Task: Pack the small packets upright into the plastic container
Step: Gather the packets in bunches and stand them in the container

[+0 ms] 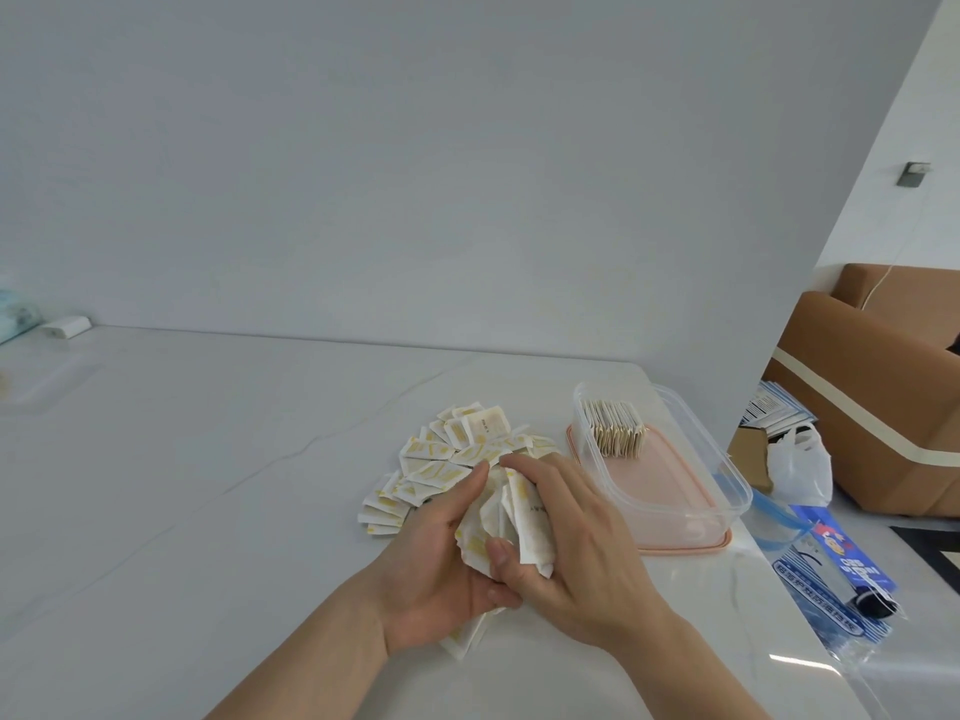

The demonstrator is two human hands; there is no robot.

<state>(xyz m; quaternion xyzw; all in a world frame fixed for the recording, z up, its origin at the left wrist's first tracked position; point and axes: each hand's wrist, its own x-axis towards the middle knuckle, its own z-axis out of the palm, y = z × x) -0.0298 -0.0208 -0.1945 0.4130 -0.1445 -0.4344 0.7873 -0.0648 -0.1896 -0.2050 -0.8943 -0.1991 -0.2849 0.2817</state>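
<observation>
Table point(208, 459) comes first, big and white, with a white wall right behind it. A brown sofa point(883, 387) stands off to the right, past the table's edge. On the right side of the table sits the clear plastic container point(691, 491), and it rests on a pink lid point(675, 547). A short row of packets point(615, 427) stands upright at the far end of the container, pressed close together. Just left of the container lies a loose pile of small packets point(441, 465), white with yellow marks, spread flat on the table. Near the right edge lies a blue printed bag point(841, 569), and a white plastic bag point(797, 467) sits down past the edge. Close to us, two bare hands meet over the table. The left hand point(441, 579) cups a bunch of packets point(514, 522) from below, fingers curled round them. The right hand point(566, 537) closes over the same bunch from above, with its thumb pressed on the front.
</observation>
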